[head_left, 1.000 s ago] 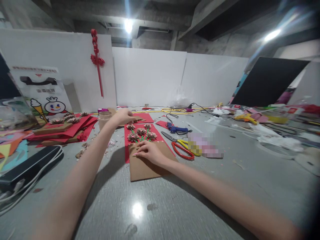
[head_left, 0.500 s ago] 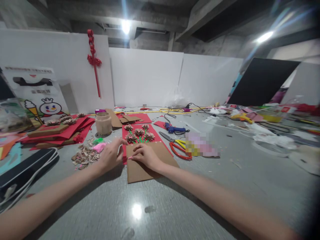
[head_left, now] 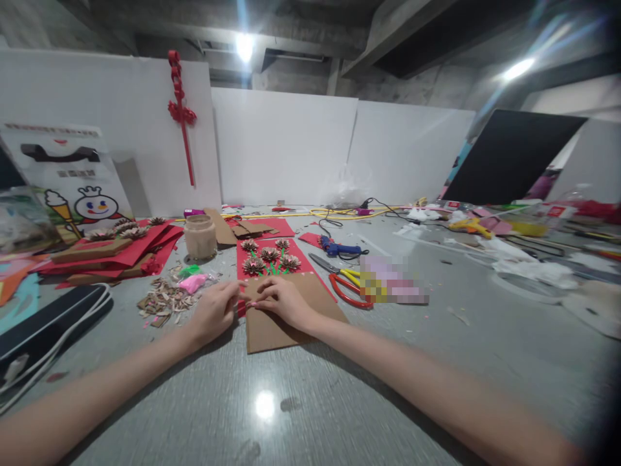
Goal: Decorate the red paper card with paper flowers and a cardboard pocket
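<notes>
A brown cardboard sheet [head_left: 291, 327] lies over the lower part of a red card [head_left: 310, 264]. Several brown-and-pink paper flowers [head_left: 269, 255] with green stems show on the card above it. Small pale pink dots run along the cardboard's top edge. My right hand [head_left: 286, 304] rests on the cardboard, thumb and fingers pinched near its left edge; a speck of pink shows at the fingertips, too small to name. Close beside it, my left hand [head_left: 216, 310] has its fingers curled together at the cardboard's upper left corner. What those fingers hold, if anything, is hidden.
Left of my hands are paper scraps [head_left: 165, 301], pink clay [head_left: 193, 283], green clay [head_left: 189, 270], a jar [head_left: 200, 238] and a black power bank-like box with a white cable [head_left: 48, 327]. Scissors [head_left: 347, 291] and a blue glue gun [head_left: 342, 248] lie to the right.
My left hand's fingers have drawn together and come down to the cardboard's corner, nearer my right fingertips. The right hand has hardly moved. The view has tilted slightly.
</notes>
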`<control>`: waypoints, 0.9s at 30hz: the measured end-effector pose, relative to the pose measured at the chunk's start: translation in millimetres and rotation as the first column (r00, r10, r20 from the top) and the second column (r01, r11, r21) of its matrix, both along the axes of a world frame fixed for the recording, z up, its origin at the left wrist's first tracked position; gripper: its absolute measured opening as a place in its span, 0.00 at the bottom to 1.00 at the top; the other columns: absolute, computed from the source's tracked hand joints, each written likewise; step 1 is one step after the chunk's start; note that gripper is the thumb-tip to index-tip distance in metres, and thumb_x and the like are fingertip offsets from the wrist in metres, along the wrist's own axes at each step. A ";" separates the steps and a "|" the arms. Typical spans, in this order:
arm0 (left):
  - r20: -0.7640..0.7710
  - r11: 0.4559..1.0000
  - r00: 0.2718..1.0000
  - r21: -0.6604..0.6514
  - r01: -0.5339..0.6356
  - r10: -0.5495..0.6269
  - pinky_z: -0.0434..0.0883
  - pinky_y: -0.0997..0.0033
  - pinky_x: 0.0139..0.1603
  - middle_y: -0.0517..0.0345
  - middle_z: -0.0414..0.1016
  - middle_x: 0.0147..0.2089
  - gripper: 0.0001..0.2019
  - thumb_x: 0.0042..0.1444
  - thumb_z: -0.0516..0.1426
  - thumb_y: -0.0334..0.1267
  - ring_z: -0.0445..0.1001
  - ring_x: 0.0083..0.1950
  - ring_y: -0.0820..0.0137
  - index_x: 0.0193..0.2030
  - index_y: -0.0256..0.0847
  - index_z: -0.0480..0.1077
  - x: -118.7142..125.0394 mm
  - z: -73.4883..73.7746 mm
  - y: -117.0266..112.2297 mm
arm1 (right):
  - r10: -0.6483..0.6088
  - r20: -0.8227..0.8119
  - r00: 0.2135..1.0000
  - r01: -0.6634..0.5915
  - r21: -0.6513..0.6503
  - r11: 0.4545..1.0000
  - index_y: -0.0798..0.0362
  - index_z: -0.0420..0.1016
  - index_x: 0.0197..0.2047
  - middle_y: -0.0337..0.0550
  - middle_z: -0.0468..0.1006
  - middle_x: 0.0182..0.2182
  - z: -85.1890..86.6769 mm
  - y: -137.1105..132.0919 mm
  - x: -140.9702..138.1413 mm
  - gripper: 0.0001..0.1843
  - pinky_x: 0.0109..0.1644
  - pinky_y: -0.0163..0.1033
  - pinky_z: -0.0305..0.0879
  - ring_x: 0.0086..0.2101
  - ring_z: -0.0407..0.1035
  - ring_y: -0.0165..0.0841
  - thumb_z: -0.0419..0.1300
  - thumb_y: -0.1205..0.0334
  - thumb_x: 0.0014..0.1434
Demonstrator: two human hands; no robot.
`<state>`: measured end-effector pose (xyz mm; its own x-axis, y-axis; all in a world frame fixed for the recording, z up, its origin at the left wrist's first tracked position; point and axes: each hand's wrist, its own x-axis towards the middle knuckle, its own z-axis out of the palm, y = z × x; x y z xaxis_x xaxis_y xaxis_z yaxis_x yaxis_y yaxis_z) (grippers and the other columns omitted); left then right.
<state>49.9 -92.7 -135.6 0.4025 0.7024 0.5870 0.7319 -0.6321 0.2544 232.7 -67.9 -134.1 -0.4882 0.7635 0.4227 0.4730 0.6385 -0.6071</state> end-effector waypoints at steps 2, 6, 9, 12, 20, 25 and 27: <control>-0.005 1.000 1.000 -0.002 0.003 -0.003 0.68 0.66 0.38 0.52 0.75 0.40 0.12 0.49 0.46 0.25 0.72 0.39 0.67 0.38 0.41 0.65 -0.5 -1.3 0.4 | 0.002 0.010 1.000 -0.002 0.004 1.000 0.51 0.78 0.27 0.43 0.73 0.35 0.6 -0.2 0.3 0.03 0.41 0.36 0.62 0.37 0.67 0.30 0.63 0.63 0.48; -0.040 1.000 0.999 0.004 0.001 -0.001 0.68 0.66 0.37 0.51 0.75 0.39 0.13 0.50 0.46 0.26 0.72 0.38 0.66 0.39 0.40 0.65 -1.3 -2.9 1.4 | -0.003 0.033 0.999 0.003 0.006 1.000 0.53 0.78 0.27 0.44 0.74 0.35 2.2 -1.1 0.3 0.04 0.41 0.37 0.62 0.37 0.67 0.30 0.62 0.63 0.48; -0.056 1.000 0.998 -0.001 0.004 -0.004 0.67 0.66 0.37 0.51 0.75 0.37 0.12 0.51 0.46 0.27 0.72 0.39 0.66 0.39 0.40 0.66 -1.0 -3.1 1.3 | -0.008 0.027 1.000 0.007 0.010 1.000 0.52 0.78 0.27 0.44 0.74 0.35 2.7 -1.8 0.3 0.03 0.42 0.37 0.62 0.37 0.67 0.31 0.62 0.64 0.48; -0.069 1.000 0.998 -0.026 -0.014 0.012 0.67 0.68 0.36 0.52 0.75 0.35 0.11 0.52 0.46 0.27 0.72 0.36 0.67 0.35 0.41 0.67 -0.3 -3.1 0.6 | -0.006 0.017 1.000 0.005 0.011 1.000 0.51 0.79 0.27 0.43 0.74 0.35 2.7 -2.1 0.5 0.03 0.42 0.37 0.62 0.38 0.67 0.31 0.62 0.63 0.48; -0.141 0.998 0.990 -0.055 -0.025 0.017 0.67 0.70 0.35 0.54 0.75 0.33 0.11 0.52 0.46 0.27 0.72 0.35 0.68 0.32 0.40 0.67 -0.7 -3.1 0.6 | -0.003 0.026 1.000 0.002 0.037 0.999 0.50 0.79 0.28 0.43 0.74 0.34 1.2 -1.4 0.6 0.04 0.42 0.37 0.61 0.37 0.67 0.30 0.62 0.63 0.48; -0.128 0.996 0.992 -0.087 -0.031 0.019 0.66 0.71 0.33 0.55 0.75 0.32 0.10 0.50 0.47 0.26 0.72 0.34 0.68 0.33 0.41 0.67 -1.0 -4.3 0.5 | -0.008 0.054 0.999 0.005 0.058 0.998 0.51 0.79 0.29 0.44 0.74 0.34 1.5 -2.1 0.6 0.05 0.42 0.37 0.61 0.37 0.66 0.30 0.61 0.63 0.49; -0.111 0.995 0.994 -0.101 -0.024 0.013 0.66 0.71 0.33 0.55 0.75 0.32 0.10 0.50 0.48 0.27 0.73 0.34 0.68 0.33 0.42 0.67 -1.3 -5.1 0.6 | -0.005 0.060 0.998 0.001 0.064 0.998 0.51 0.79 0.30 0.44 0.74 0.35 2.1 -2.7 0.6 0.05 0.42 0.37 0.62 0.37 0.66 0.30 0.61 0.63 0.49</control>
